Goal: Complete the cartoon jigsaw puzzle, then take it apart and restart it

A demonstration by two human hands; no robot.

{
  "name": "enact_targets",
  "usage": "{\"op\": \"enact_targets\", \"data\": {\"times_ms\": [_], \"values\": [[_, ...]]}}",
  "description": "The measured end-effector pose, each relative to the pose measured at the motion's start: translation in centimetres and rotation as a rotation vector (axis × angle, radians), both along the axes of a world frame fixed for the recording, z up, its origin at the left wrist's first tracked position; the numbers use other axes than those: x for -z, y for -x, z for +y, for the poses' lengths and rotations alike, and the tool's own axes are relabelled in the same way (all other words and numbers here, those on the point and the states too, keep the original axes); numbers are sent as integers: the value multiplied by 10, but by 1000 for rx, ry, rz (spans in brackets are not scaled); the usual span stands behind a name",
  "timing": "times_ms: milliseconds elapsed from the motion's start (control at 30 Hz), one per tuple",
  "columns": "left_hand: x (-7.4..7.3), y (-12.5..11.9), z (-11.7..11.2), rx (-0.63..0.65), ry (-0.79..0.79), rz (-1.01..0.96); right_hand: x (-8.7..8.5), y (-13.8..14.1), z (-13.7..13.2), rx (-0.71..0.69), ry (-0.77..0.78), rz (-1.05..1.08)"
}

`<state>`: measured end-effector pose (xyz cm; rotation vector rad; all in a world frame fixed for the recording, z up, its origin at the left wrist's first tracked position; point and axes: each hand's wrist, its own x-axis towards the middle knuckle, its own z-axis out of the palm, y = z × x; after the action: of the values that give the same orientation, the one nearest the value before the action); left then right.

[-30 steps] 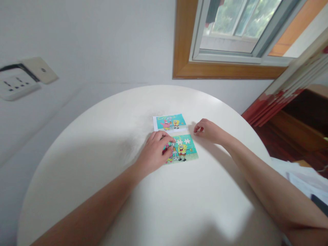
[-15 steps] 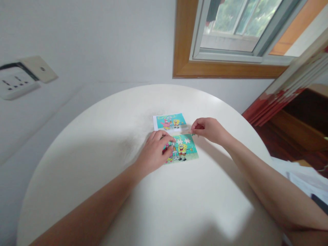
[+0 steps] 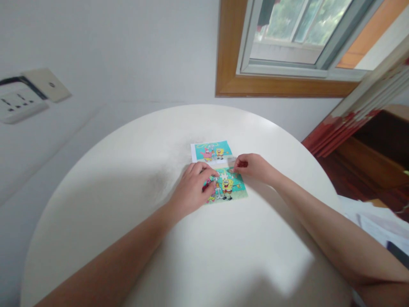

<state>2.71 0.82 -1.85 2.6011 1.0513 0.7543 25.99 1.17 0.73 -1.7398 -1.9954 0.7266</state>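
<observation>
A jigsaw puzzle (image 3: 227, 192) with a yellow cartoon character and a teal background lies on the white table (image 3: 204, 256). White gaps show in its upper part. My left hand (image 3: 194, 184) rests over the puzzle's left side, fingers apart and slightly bent, covering part of the picture. At the upper right corner, my right hand (image 3: 252, 165) pinches a small teal puzzle piece (image 3: 231, 171) just over one gap; the fingers hide most of the piece. Just behind the puzzle lies a reference picture card (image 3: 213, 152) with the same characters.
The round table stands against a white wall (image 3: 143, 51) with a socket (image 3: 21, 102) at left. A wood-framed window (image 3: 287, 87) is at back right, beside a red and white curtain (image 3: 338, 128). Papers (image 3: 373, 221) lie beyond the table's right edge.
My right hand has moved left and slightly nearer, bringing the puzzle piece from the corner's outer edge over the puzzle. The left hand stays in place.
</observation>
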Motion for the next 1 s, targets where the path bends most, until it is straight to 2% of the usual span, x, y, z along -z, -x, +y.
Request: {"op": "enact_targets", "data": {"times_ms": [300, 433, 667, 1000], "values": [[-1, 0, -1, 2, 1, 5, -6, -3, -2, -31, 83, 122], [0, 1, -1, 2, 4, 11, -10, -3, -4, -50, 57, 55], [0, 1, 1, 10, -3, 2, -5, -6, -4, -88, 4, 37], [0, 0, 0, 3, 5, 8, -11, -4, -6, -35, 109, 242]]}}
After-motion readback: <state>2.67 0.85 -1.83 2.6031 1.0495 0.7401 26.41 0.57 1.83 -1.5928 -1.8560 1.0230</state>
